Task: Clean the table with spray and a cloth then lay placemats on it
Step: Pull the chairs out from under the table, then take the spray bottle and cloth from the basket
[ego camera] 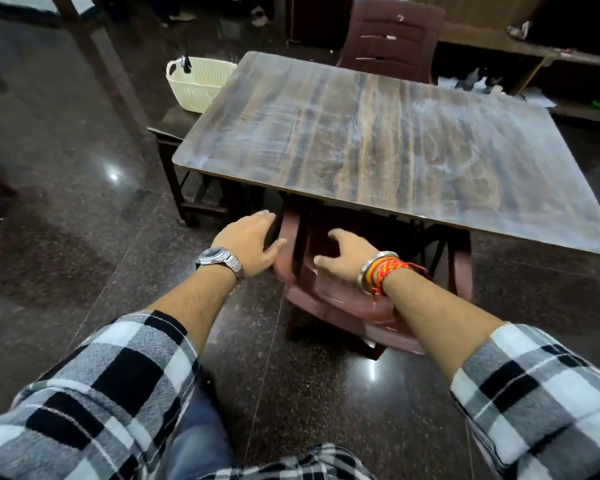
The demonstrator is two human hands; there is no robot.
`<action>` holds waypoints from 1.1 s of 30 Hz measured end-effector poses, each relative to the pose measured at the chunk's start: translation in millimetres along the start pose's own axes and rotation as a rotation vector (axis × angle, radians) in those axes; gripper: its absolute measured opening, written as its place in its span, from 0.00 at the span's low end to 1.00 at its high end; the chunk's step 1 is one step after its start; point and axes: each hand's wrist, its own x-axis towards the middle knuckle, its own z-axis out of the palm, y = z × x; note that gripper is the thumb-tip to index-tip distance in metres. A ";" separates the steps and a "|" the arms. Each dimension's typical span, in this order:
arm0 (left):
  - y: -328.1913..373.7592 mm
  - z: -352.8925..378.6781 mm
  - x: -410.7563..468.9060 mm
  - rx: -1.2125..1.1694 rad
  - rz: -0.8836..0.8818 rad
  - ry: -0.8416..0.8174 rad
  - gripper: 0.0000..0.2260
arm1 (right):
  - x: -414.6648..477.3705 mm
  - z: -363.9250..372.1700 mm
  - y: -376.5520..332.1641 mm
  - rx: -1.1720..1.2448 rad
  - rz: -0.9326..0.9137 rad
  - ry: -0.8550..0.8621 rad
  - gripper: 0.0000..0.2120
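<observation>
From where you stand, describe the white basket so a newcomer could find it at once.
Start at the big wood-grain table and follow it to its far left corner. Just off that corner, lower than the tabletop, the basket sits on a dark stand. It is the only cream-white ribbed plastic thing among dark furniture, with a small black top poking above its rim.

Black, white and grey checked flannel sleeves (94, 393) cover both arms short of the wrists. By the left hand (248, 242) sits a silver metal watch (219, 259) with a dark dial; by the right hand (347, 252), a silver bangle (373, 268) and red-yellow threads (388, 270). Blue trousers (198, 441), probably jeans.
</observation>
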 end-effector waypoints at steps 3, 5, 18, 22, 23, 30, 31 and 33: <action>-68.6 -14.0 27.7 0.045 -0.070 0.060 0.34 | 60.7 15.5 -51.0 -0.103 -0.122 0.231 0.36; -111.5 -28.1 47.4 0.098 -0.070 0.062 0.35 | 101.7 19.0 -87.6 -0.185 -0.160 0.306 0.37; -350.0 -153.2 209.0 0.137 -0.085 0.022 0.36 | 332.3 -3.7 -294.5 -0.232 -0.113 0.417 0.37; -403.2 -166.7 283.6 0.078 -0.094 0.011 0.38 | 414.8 -20.7 -318.3 -0.214 -0.063 0.420 0.36; -417.3 -171.1 302.5 0.074 -0.090 0.005 0.38 | 437.5 -24.0 -324.4 -0.211 -0.059 0.415 0.36; -500.3 -198.0 434.8 -0.005 -0.110 -0.017 0.40 | 587.5 -55.5 -369.1 -0.153 -0.024 0.398 0.36; -510.1 -201.4 455.6 -0.018 -0.104 -0.017 0.40 | 608.0 -61.5 -376.0 -0.148 -0.026 0.389 0.36; -530.0 -201.5 494.5 -0.081 -0.116 -0.024 0.40 | 647.9 -69.8 -385.9 -0.129 -0.005 0.386 0.35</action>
